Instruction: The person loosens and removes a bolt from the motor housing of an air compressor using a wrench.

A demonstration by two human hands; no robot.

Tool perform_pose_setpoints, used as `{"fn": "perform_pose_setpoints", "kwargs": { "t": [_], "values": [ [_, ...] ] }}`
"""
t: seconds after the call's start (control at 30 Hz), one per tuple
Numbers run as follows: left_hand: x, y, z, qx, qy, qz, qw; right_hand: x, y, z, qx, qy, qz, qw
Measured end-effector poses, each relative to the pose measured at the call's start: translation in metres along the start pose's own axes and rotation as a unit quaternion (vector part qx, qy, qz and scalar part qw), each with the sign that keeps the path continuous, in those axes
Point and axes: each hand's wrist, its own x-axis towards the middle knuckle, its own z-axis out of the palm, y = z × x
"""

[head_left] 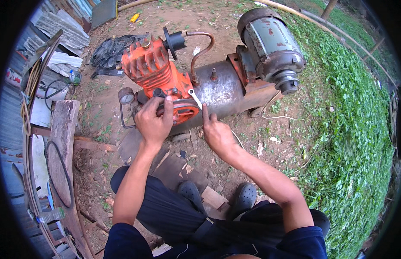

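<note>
An orange air compressor pump [150,62] is mounted on a dark, rust-marked cylindrical tank [222,88]. My left hand [154,123] is closed on the rim of the orange pulley wheel [186,113] at the near side of the pump, thumb and fingers bent over it. A silvery wrench [196,99] slants from the pump's base, its ring end by the pump's right foot. My right hand [218,134] has the wrench's lower end at its fingertips, the index finger stretched along it. Whether the ring sits on a bolt is too small to tell.
A grey-green motor [271,39] stands on the tank's right end; a copper pipe [211,41] curves down to the tank. At the left are a pressure gauge [126,96], a wooden plank [62,146] and black netting [106,54]. Green plants [351,129] cover the right side.
</note>
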Motion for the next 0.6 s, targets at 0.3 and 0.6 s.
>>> {"fn": "perform_pose_setpoints", "kwargs": {
  "t": [0.3, 0.6],
  "values": [
    [0.002, -0.011, 0.003, -0.032, 0.045, 0.095, 0.994, 0.042, 0.095, -0.021, -0.13, -0.02, -0.107, 0.985],
    [0.005, -0.016, -0.002, -0.054, 0.01, 0.086, 0.995, 0.103, 0.115, -0.033, -0.202, 0.112, -0.19, 0.954]
  ]
}}
